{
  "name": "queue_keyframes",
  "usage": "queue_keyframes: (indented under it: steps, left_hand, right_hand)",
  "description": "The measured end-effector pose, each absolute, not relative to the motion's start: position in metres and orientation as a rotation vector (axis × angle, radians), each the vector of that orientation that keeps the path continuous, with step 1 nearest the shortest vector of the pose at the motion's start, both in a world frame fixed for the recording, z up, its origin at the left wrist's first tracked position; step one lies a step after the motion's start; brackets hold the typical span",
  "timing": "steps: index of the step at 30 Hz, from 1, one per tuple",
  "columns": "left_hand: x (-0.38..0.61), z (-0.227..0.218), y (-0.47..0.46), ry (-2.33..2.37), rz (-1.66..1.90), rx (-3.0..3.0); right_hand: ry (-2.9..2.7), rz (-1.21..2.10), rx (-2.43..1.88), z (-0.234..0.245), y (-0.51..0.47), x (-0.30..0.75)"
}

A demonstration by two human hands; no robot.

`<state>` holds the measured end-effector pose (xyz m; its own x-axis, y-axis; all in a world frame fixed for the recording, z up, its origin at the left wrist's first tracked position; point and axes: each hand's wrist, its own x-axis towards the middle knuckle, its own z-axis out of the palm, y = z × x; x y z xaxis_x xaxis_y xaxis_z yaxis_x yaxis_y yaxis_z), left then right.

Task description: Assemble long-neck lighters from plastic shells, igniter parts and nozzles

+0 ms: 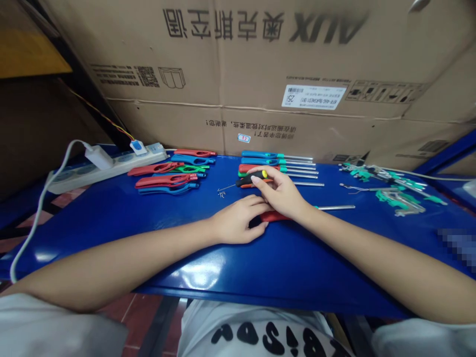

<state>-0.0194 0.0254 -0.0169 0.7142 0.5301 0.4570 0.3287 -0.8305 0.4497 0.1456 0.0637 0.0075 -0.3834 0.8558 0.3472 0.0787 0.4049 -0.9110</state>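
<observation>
My right hand [279,191] is closed around a black-and-yellow screwdriver [245,179], its thin shaft pointing left toward a few small screws [221,194] on the blue table. Below it, my left hand [241,219] grips the handle end of a red stick lighter [274,216], whose metal tube [336,208] sticks out to the right behind my right wrist. Fingers cover much of that lighter. Just beyond my hands lies a row of lighters with metal tubes, among them a blue one [260,154] and a partly hidden orange one [245,185].
Several red, blue and green handle shells [167,181] lie at the left. Green trigger parts with metal tubes [397,193] are heaped at the right. A white power strip [122,161] with a cable sits at the back left. A large cardboard box [238,74] stands behind the table [208,270].
</observation>
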Motion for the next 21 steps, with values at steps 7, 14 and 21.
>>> queue_keyframes:
  steps: [7,14,21]
  left_hand:
    - [-0.019,-0.018,0.026,0.686,0.842,2.579]
    - [-0.019,-0.016,0.026,0.641,0.801,2.556]
    - [-0.018,-0.014,0.025,0.586,0.795,2.513]
  right_hand:
    - [-1.716,1.13,-0.851,0.009,0.062,0.153]
    - [-1.244,1.293,-0.833,0.033,0.054,0.173]
    - [-0.777,1.627,-0.817,0.047,0.053,0.208]
